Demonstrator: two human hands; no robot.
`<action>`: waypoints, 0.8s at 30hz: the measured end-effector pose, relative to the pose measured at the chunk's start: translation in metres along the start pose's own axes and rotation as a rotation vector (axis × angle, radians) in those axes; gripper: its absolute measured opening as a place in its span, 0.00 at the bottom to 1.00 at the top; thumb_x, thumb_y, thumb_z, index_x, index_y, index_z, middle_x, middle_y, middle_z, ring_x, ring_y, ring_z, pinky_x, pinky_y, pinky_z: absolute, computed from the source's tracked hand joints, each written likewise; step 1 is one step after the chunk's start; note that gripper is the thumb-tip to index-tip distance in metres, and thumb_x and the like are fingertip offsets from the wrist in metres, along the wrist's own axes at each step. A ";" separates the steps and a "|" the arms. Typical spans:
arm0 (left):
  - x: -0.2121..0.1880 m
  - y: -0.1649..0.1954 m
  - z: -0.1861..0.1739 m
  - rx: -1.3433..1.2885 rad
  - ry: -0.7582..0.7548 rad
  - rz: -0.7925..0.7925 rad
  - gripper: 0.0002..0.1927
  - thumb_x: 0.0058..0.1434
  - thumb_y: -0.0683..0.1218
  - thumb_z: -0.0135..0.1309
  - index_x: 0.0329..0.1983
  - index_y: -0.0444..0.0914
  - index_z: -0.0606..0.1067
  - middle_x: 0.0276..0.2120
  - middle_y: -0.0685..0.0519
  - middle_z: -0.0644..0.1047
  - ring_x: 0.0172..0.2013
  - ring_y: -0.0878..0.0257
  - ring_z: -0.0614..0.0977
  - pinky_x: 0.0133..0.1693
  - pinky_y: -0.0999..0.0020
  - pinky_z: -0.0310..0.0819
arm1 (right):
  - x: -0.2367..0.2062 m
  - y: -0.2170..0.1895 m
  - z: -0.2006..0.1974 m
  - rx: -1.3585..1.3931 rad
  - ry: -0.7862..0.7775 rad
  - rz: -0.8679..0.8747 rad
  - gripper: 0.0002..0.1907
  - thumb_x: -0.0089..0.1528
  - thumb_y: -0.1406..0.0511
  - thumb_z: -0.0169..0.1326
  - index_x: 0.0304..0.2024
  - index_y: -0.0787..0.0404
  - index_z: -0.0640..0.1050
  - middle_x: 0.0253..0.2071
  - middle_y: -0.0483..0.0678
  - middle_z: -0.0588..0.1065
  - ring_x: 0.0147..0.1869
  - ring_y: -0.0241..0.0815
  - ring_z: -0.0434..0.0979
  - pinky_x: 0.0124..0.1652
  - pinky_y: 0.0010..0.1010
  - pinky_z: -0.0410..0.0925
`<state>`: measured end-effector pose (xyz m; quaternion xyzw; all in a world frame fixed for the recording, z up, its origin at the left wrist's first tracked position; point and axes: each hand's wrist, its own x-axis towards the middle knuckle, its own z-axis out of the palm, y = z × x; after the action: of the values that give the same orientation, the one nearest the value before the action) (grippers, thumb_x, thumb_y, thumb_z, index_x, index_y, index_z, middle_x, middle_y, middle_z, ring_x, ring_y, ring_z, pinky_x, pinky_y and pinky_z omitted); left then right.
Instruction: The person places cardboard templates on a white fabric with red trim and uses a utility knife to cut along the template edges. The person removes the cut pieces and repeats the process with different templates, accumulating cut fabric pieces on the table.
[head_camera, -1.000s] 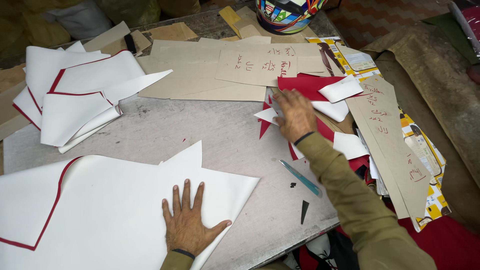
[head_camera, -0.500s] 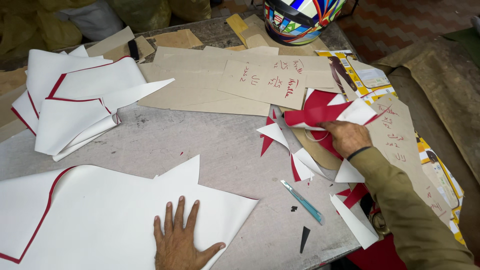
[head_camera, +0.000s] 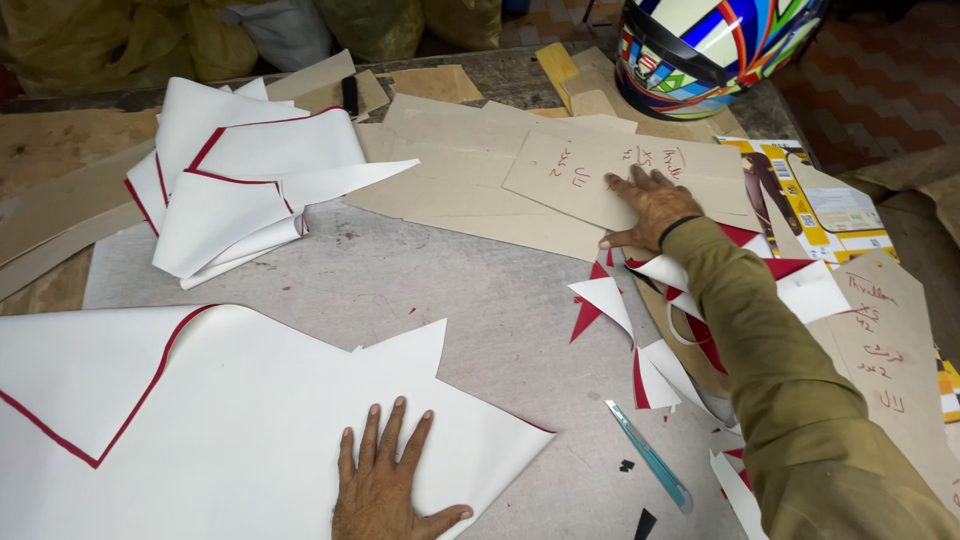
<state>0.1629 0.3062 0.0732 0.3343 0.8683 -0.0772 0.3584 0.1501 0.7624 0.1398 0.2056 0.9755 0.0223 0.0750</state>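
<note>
Pressing flat with fingers spread, the left hand (head_camera: 385, 480) lay on the large white sheet with red edging (head_camera: 200, 420), holding nothing but apparently pinning that material to the grey work table (head_camera: 420, 280) so it would not slide. Just beyond its fingertips a pointed corner of the sheet stood out. The right hand (head_camera: 650, 205), at the end of an olive sleeve (head_camera: 790, 400), reached far forward and rested open, palm down, on a tan cardboard pattern piece (head_camera: 600, 175) marked with handwriting; the fingers were splayed on its surface rather than closed around it. Below that wrist lay a scatter of red and white offcuts (head_camera: 640, 330), likely trimmings pushed aside. Nearer the elbow, a slim teal-handled knife (head_camera: 650, 455) lay loose on the table, within easy reach. Left of the right hand sat a pile of cut white pieces (head_camera: 240, 190), and beyond it a colourful helmet (head_camera: 710, 45)
</note>
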 end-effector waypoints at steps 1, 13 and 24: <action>0.000 0.000 -0.001 -0.010 -0.001 -0.003 0.66 0.44 0.86 0.48 0.78 0.52 0.41 0.77 0.43 0.32 0.74 0.40 0.27 0.67 0.29 0.17 | 0.007 0.007 -0.004 0.034 -0.071 -0.006 0.57 0.46 0.41 0.68 0.74 0.36 0.57 0.76 0.55 0.52 0.78 0.54 0.51 0.70 0.39 0.53; 0.037 -0.025 0.039 -0.018 0.252 0.159 0.68 0.41 0.88 0.48 0.76 0.51 0.43 0.74 0.39 0.35 0.72 0.36 0.28 0.63 0.24 0.16 | 0.036 0.033 -0.016 -0.127 -0.034 0.028 0.30 0.69 0.53 0.49 0.73 0.46 0.62 0.69 0.54 0.68 0.66 0.56 0.72 0.62 0.45 0.67; 0.066 -0.046 0.090 0.093 0.929 0.431 0.65 0.44 0.90 0.45 0.72 0.43 0.50 0.68 0.33 0.42 0.70 0.30 0.34 0.57 0.19 0.19 | 0.048 0.050 -0.027 -0.365 0.478 -0.398 0.45 0.62 0.75 0.49 0.79 0.39 0.55 0.65 0.55 0.73 0.58 0.53 0.80 0.51 0.40 0.76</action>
<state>0.1503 0.2718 -0.0416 0.5203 0.8429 0.1165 -0.0728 0.1229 0.8274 0.1632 -0.0163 0.9664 0.2284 -0.1169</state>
